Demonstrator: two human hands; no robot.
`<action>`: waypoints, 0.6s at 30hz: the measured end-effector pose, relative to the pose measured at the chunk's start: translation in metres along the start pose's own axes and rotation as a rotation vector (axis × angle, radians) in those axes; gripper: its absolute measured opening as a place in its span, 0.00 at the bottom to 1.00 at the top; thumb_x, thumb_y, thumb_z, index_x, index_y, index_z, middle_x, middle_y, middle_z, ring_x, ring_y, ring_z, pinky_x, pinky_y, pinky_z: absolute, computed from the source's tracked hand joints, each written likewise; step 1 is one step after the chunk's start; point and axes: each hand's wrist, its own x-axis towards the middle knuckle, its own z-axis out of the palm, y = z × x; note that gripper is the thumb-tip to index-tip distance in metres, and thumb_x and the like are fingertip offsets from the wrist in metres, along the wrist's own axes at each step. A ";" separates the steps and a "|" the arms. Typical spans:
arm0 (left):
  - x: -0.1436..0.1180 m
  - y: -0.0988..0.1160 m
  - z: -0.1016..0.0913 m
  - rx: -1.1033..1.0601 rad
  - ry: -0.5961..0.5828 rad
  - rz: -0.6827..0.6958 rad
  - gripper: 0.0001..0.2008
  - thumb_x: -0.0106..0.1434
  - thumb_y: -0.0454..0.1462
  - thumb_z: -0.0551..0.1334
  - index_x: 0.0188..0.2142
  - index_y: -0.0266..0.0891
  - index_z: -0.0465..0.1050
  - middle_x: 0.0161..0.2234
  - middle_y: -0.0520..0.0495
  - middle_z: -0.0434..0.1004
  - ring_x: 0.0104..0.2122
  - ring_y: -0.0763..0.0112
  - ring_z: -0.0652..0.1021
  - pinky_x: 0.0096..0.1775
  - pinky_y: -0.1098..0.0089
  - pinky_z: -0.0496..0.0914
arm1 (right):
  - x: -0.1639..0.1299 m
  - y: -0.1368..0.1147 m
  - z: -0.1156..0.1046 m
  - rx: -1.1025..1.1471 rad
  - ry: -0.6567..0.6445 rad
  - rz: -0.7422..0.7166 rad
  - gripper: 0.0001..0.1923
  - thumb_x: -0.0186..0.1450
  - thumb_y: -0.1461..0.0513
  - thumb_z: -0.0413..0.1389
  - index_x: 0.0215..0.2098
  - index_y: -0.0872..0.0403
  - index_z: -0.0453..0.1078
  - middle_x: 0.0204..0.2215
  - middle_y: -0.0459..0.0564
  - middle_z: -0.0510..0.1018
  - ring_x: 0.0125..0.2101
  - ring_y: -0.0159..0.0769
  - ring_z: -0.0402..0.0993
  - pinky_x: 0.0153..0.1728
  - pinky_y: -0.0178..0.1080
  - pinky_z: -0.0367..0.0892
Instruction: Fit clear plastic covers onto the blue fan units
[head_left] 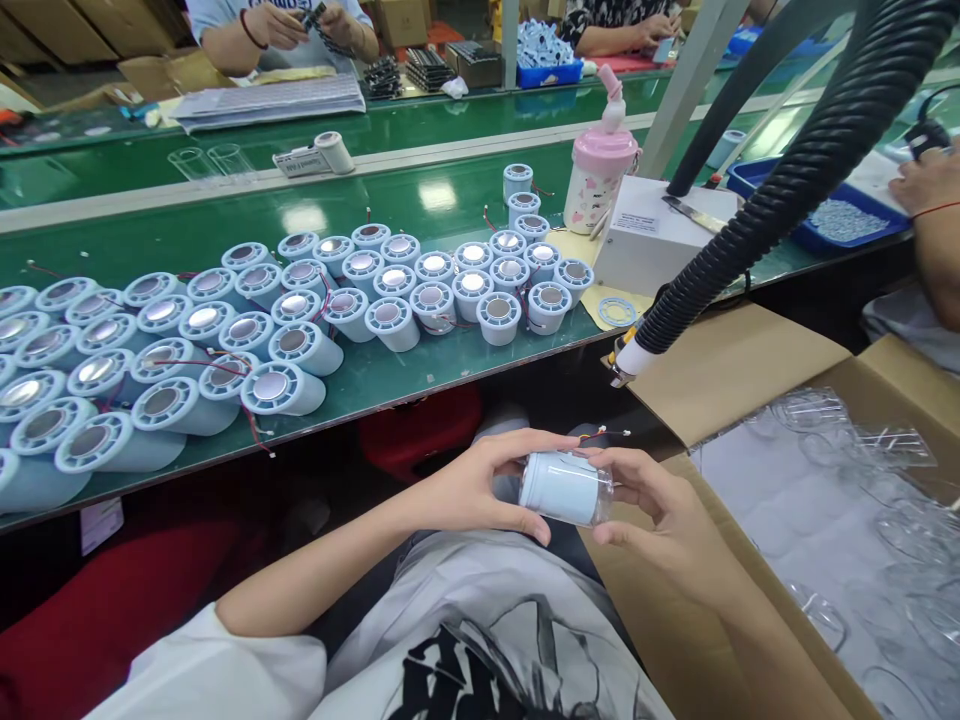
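A light-blue cylindrical housing (561, 486) lies sideways between my two hands, above my lap and just off the bench's front edge. My left hand (499, 480) grips its left end, thumb below and fingers over the top. Around the right end is a clear plastic sleeve (603, 497), which my right hand (652, 500) holds with curled fingers and thumb. A thin red and black wire with a small white connector (627, 433) sticks out above the housing. How far the sleeve covers the housing is partly hidden by my fingers.
Many similar blue housings (277, 385) stand on the green bench (420, 378) to the left. A black flexible hose (765, 200) hangs at the right, beside a pink cup (600, 170). An open carton (757, 560) holds clear sleeves. Co-workers' hands (274, 25) are across the bench.
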 end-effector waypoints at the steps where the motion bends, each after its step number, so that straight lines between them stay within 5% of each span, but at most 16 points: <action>1: 0.000 0.000 0.000 0.017 0.000 0.005 0.39 0.46 0.33 0.75 0.58 0.47 0.67 0.58 0.41 0.68 0.56 0.57 0.71 0.54 0.63 0.69 | 0.000 -0.001 0.000 0.029 -0.006 0.013 0.23 0.59 0.59 0.65 0.50 0.38 0.66 0.53 0.43 0.72 0.52 0.42 0.70 0.50 0.42 0.69; 18: -0.001 0.001 -0.002 0.187 -0.010 0.120 0.38 0.48 0.35 0.74 0.59 0.45 0.67 0.58 0.41 0.69 0.59 0.58 0.69 0.56 0.63 0.67 | 0.007 0.002 0.007 0.377 0.008 0.225 0.24 0.60 0.47 0.62 0.47 0.50 0.64 0.35 0.45 0.75 0.29 0.31 0.74 0.30 0.33 0.71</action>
